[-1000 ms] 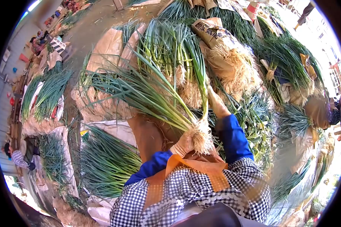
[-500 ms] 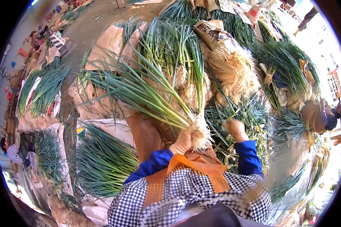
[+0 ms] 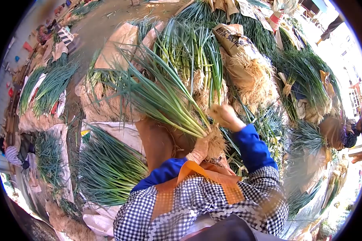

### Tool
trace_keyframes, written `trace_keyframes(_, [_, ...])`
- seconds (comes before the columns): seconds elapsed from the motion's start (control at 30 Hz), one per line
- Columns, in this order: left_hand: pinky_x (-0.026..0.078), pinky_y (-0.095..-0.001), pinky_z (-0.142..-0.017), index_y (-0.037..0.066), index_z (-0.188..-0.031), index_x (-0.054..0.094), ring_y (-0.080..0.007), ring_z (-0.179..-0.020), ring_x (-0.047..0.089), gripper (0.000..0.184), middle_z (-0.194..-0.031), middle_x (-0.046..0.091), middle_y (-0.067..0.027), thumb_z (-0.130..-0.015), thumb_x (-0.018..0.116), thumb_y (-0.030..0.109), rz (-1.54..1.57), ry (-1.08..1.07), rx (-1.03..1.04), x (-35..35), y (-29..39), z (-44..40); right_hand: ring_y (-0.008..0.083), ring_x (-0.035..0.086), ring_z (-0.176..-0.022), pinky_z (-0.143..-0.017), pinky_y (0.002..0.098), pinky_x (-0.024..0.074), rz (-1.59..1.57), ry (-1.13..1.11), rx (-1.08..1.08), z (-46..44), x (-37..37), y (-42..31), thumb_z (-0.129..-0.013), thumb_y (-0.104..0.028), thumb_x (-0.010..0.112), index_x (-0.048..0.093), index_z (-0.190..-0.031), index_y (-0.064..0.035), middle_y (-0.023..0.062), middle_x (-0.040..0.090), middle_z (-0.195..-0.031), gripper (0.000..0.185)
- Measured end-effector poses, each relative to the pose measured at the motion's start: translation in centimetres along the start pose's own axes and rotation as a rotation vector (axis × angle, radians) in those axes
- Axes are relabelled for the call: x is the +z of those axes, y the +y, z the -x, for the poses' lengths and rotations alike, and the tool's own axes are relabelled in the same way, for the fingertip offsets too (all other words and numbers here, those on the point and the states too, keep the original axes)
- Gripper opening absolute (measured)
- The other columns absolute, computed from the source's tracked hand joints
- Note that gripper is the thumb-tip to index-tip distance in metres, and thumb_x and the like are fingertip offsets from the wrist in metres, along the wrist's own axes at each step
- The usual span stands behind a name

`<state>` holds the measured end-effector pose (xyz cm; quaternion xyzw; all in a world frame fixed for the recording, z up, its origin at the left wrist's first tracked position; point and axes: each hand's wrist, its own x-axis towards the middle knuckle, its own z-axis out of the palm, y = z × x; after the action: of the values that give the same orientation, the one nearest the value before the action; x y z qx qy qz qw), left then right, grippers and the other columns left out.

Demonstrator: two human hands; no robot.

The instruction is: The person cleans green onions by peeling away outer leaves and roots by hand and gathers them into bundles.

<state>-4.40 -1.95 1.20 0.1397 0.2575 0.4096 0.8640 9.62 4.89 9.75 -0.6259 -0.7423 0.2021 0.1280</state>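
Observation:
My left hand (image 3: 200, 150) is wrapped round the white lower ends of a bunch of green onions (image 3: 171, 102), just above their roots. The long green leaves fan up and to the left over my lap. Pale stringy roots (image 3: 217, 144) stick out to the right of that hand. My right hand (image 3: 224, 116) is closed just above the root end, at the right side of the stalks. Its fingertips are partly hidden, and I cannot make out what is in them.
A larger pile of green onions (image 3: 191, 52) lies ahead, by a rooty bundle wrapped in printed brown paper (image 3: 233, 40). More green onions (image 3: 108, 168) lie on a pale sheet at left. Loose leaves (image 3: 267, 124) cover the right side. Other people (image 3: 16, 154) sit farther off.
My right hand has moved left and up, from beside the roots to the stalks. The bunch has shifted slightly right in view, still in my left hand.

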Motion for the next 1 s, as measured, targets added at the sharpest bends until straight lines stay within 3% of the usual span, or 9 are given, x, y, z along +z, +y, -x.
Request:
trace_keyframes(0.07, [0.054,-0.0278,-0.07,0.003,-0.109,0.054,-0.0148,-0.08,0.06,0.024,-0.094,0.06,-0.0041,-0.086,0.059,0.009,0.053,0.026,0.0,-0.6,0.5,-0.5,0.017,0.054,-0.057,-0.051,0.0298,0.0453,-0.307,-0.121,-0.509,5.2,-1.2,-1.4,-0.085,-0.021,0.059,0.062,-0.087,-0.0043,0.0086,0.057,-0.068,0.017])
trace_keyframes(0.2, [0.054,-0.0285,-0.065,0.006,-0.1,0.057,-0.0142,-0.074,0.06,0.014,-0.087,0.06,-0.0021,-0.087,0.058,0.01,0.172,0.059,-0.017,-3.6,0.4,-1.9,0.0103,0.048,-0.055,-0.051,0.0264,0.0405,-0.788,-0.252,0.498,15.4,-5.5,0.5,-0.083,-0.021,0.059,0.061,-0.074,-0.0051,-0.001,0.052,-0.061,0.018])
trace_keyframes(0.37, [0.053,-0.0284,-0.073,0.004,-0.109,0.054,-0.013,-0.083,0.059,0.025,-0.095,0.059,-0.0025,-0.086,0.056,0.014,0.139,-0.017,0.018,-2.9,2.3,-0.2,0.0246,0.064,-0.083,-0.07,0.0334,0.0494,0.361,-0.09,0.467,20.4,0.5,16.5,-0.084,-0.035,0.057,0.063,-0.103,-0.0029,0.014,0.065,-0.093,0.038])
trace_keyframes(0.4, [0.052,-0.0281,-0.077,0.004,-0.113,0.053,-0.0128,-0.086,0.058,0.029,-0.098,0.059,-0.0031,-0.086,0.055,0.014,0.139,-0.063,0.017,-1.8,3.5,0.6,0.0245,0.063,-0.088,-0.075,0.0327,0.0489,0.069,0.185,0.19,17.6,0.8,14.0,-0.086,-0.035,0.054,0.062,-0.107,-0.0028,0.015,0.064,-0.098,0.039])
trace_keyframes(0.47, [0.051,-0.0279,-0.08,0.002,-0.116,0.051,-0.0131,-0.087,0.059,0.032,-0.101,0.058,-0.0044,-0.086,0.052,0.012,0.17,-0.19,-0.034,-0.7,4.5,1.9,0.0223,0.058,-0.101,-0.088,0.0315,0.0433,-0.985,0.159,0.497,10.1,-1.1,3.2,-0.092,-0.03,0.051,0.054,-0.119,-0.0048,0.0081,0.061,-0.111,0.037])
trace_keyframes(0.53, [0.053,-0.0293,-0.075,0.002,-0.116,0.051,-0.0131,-0.085,0.06,0.032,-0.1,0.059,-0.0044,-0.085,0.053,0.01,0.157,-0.137,-0.036,-0.5,4.5,2.0,0.0232,0.056,-0.103,-0.09,0.0314,0.0423,-1.186,0.168,0.189,5.9,2.6,2.1,-0.093,-0.031,0.049,0.05,-0.124,-0.0053,0.0064,0.058,-0.116,0.04])
trace_keyframes(0.8, [0.051,-0.0292,-0.078,0.001,-0.121,0.049,-0.0153,-0.085,0.06,0.038,-0.095,0.06,-0.0047,-0.085,0.055,0.013,0.102,-0.009,0.027,-3.7,1.8,0.2,0.0262,0.049,-0.041,-0.04,0.0362,0.0385,0.355,0.298,-0.243,7.2,6.0,-1.1,-0.086,-0.028,0.056,0.057,-0.066,-0.0102,0.0072,0.047,-0.052,0.027])
trace_keyframes(0.83, [0.051,-0.0288,-0.075,0.0,-0.119,0.049,-0.0149,-0.082,0.059,0.037,-0.093,0.06,-0.0046,-0.085,0.055,0.012,-0.4,-0.01,0.139,-4.2,1.9,-0.5,0.0252,0.052,-0.044,-0.042,0.0367,0.0403,0.203,0.08,-0.284,8.7,5.8,-1.0,-0.086,-0.028,0.056,0.058,-0.068,-0.0092,0.0079,0.05,-0.054,0.026])
trace_keyframes(1.0, [0.053,-0.0294,-0.07,-0.003,-0.11,0.054,-0.0158,-0.077,0.061,0.024,-0.089,0.06,-0.006,-0.088,0.051,0.003,0.056,0.003,0.084,-3.3,2.8,-0.8,0.0221,0.064,-0.087,-0.075,0.0362,0.05,0.274,-0.741,-0.128,13.5,3.9,5.5,-0.086,-0.032,0.051,0.067,-0.092,-0.0102,0.0138,0.064,-0.097,0.027])
